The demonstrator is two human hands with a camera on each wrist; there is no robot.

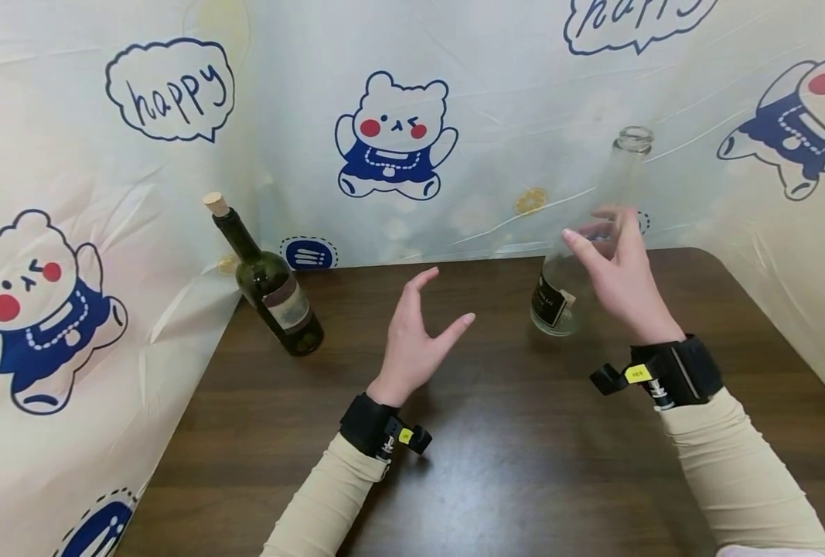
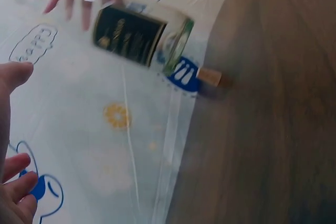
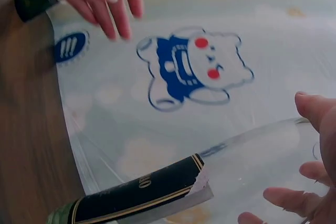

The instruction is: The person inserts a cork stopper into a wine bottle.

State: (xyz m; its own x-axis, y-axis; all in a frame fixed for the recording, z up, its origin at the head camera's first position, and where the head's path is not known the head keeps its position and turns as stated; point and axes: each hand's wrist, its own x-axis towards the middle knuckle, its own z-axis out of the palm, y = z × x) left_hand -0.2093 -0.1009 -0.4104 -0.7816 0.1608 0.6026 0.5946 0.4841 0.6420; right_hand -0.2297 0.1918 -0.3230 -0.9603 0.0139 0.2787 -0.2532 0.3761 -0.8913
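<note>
A clear glass bottle [image 1: 557,271] with a black label stands open-topped at the back right of the table. My right hand [image 1: 621,267] is at its upper body, thumb and fingers spread apart. In the right wrist view, the thumb [image 3: 312,107] is near the bottle's shoulder, with the fingertips below. My left hand [image 1: 412,340] hovers over the middle of the table, thumb and fingers apart and holding nothing. To its left stands a dark green wine bottle [image 1: 273,282] with a cork [image 1: 216,204] in its mouth.
The brown wooden table [image 1: 454,449] meets a pale printed curtain [image 1: 496,139] along its back and sides. A small tan block [image 2: 210,76] lies near the clear bottle's base in the left wrist view. Each wrist wears a black strap [image 1: 676,371] with a small camera.
</note>
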